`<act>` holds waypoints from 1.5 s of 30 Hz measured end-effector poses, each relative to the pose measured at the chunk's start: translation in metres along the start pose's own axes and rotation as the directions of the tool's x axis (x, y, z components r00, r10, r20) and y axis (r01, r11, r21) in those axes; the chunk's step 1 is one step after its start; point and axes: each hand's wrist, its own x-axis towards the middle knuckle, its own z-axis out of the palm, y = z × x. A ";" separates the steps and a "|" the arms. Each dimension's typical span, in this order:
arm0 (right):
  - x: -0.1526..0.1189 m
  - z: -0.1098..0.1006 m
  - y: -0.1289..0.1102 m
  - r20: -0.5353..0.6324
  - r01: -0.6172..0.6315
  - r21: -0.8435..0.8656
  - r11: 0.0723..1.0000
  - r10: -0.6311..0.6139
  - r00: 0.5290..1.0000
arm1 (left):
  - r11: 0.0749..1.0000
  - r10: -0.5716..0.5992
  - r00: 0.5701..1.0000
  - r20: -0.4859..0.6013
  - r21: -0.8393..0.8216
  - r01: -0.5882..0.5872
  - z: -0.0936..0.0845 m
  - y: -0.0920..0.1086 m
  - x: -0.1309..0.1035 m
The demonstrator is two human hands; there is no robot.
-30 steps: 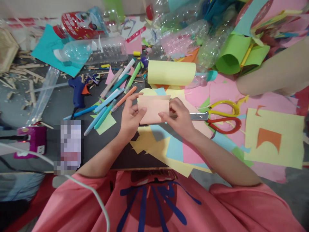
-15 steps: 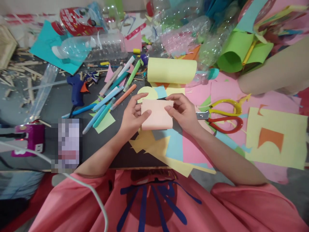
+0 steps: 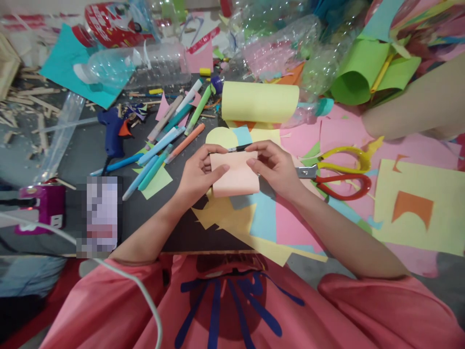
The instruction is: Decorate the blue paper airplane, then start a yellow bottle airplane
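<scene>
A pale pink sheet of paper [image 3: 235,177], curled over along its lower edge, is held up between my two hands. My left hand [image 3: 203,169] pinches its left side, thumb on the front and fingers behind. At the right side my right hand [image 3: 272,162] grips it the same way. A slim black pen [image 3: 240,148] shows along the paper's top edge between my fingertips; whether I hold it or it lies behind, I cannot tell. Just beyond is a rolled yellow paper tube [image 3: 259,101]. Scissors [image 3: 327,172] with yellow and red handles lie right of my right hand.
Several markers [image 3: 163,145], a blue glue gun [image 3: 112,131] and a phone [image 3: 102,211] lie to the left. Clear plastic bottles [image 3: 156,65] crowd the back. Coloured paper scraps [image 3: 265,218] cover the right side, where another person's arm [image 3: 417,99] reaches in.
The paper's top edge has tipped down slightly in my hands, and the black pen now shows more plainly behind it. The view has shifted slightly. Both hands keep their hold.
</scene>
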 end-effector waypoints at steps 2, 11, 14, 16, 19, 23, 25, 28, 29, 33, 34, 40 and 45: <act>0.000 0.000 -0.001 0.000 -0.009 0.006 1.000 0.009 1.000 | 1.000 -0.005 1.000 -0.001 0.010 0.005 0.000 0.000 -0.001; -0.001 0.000 -0.001 0.003 -0.018 0.073 0.997 0.018 1.000 | 1.000 0.023 1.000 0.015 -0.006 -0.022 0.000 0.001 0.000; 0.000 0.000 -0.001 0.009 -0.004 0.099 0.995 0.003 1.000 | 1.000 0.019 0.999 0.036 -0.008 -0.019 0.000 0.001 0.001; 0.000 0.000 0.000 0.012 -0.011 0.114 0.993 0.010 1.000 | 1.000 0.023 0.999 0.034 -0.009 -0.023 0.001 0.001 0.001; 0.000 0.000 -0.001 0.006 -0.026 0.114 0.993 0.025 1.000 | 0.999 0.034 0.999 0.035 -0.007 -0.034 0.001 0.000 0.000; -0.002 -0.001 -0.001 0.004 -0.047 0.113 0.992 0.047 0.999 | 0.999 0.045 0.998 0.033 0.004 -0.045 0.000 0.001 0.000; -0.003 -0.001 -0.001 0.000 -0.056 0.112 0.992 0.057 0.998 | 0.999 0.049 0.998 0.032 0.010 -0.049 0.000 0.001 0.000; -0.003 0.000 0.000 -0.003 -0.061 0.122 0.991 0.062 0.998 | 0.998 0.054 0.998 0.030 0.035 -0.055 -0.001 0.002 0.000; -0.003 0.000 0.000 0.000 -0.062 0.127 0.990 0.062 0.998 | 0.997 0.060 0.998 0.029 0.044 -0.061 -0.001 0.002 0.000; -0.002 0.000 0.001 0.006 -0.053 0.129 0.990 0.052 0.999 | 0.994 0.088 0.996 0.023 0.069 -0.089 -0.001 0.001 0.000; -0.002 0.000 0.001 0.003 -0.047 0.125 0.991 0.047 0.999 | 0.992 0.097 0.995 0.021 0.076 -0.098 -0.001 0.001 0.000; -0.001 -0.001 -0.002 -0.002 -0.040 0.116 0.992 0.040 0.999 | 0.967 0.158 0.987 0.019 0.201 -0.158 -0.001 0.000 -0.002; -0.002 -0.001 -0.003 -0.004 -0.044 0.112 0.993 0.044 0.999 | 0.959 0.163 0.986 0.026 0.232 -0.164 -0.003 0.001 -0.002</act>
